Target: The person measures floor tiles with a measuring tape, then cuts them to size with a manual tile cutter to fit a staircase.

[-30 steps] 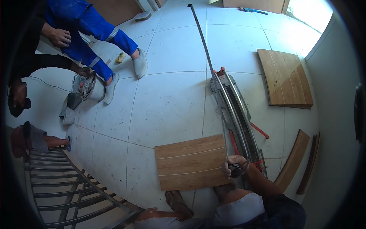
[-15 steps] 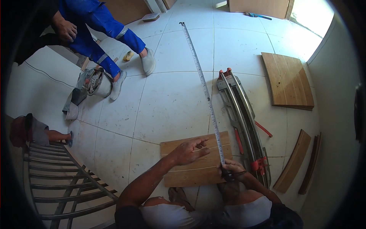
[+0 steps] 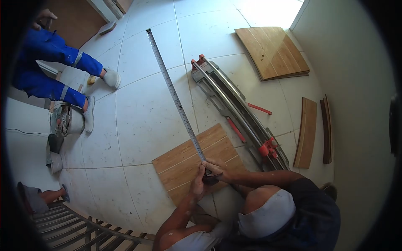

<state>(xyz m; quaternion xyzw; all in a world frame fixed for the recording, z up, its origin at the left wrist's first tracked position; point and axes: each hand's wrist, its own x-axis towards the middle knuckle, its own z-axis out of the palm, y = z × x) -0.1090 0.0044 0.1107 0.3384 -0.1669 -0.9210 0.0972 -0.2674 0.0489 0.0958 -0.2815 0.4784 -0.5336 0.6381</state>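
A long tape measure blade (image 3: 176, 101) reaches from my hands up across the white floor. My right hand (image 3: 217, 168) is closed around the dark tape case, with its fingers at the blade's mouth. Against the case from the left is my left hand (image 3: 198, 180), its fingers closed at the base of the blade. Below both hands lies a wood-look tile (image 3: 180, 157) with pale lines, flat on the floor, its lower right part hidden by my hands and arms.
Right of the blade lies a tile cutter (image 3: 234, 104) with red handles. Stacked wood-look tiles (image 3: 274, 52) and narrow strips (image 3: 305, 133) lie near the right wall. A person in blue trousers (image 3: 54, 62) stands at left by a bucket (image 3: 75, 121). A metal railing (image 3: 83, 230) is lower left.
My left hand has moved from above the tile to the tape case and closed there. The view has turned, so the floor items appear shifted left and the tile looks rotated.
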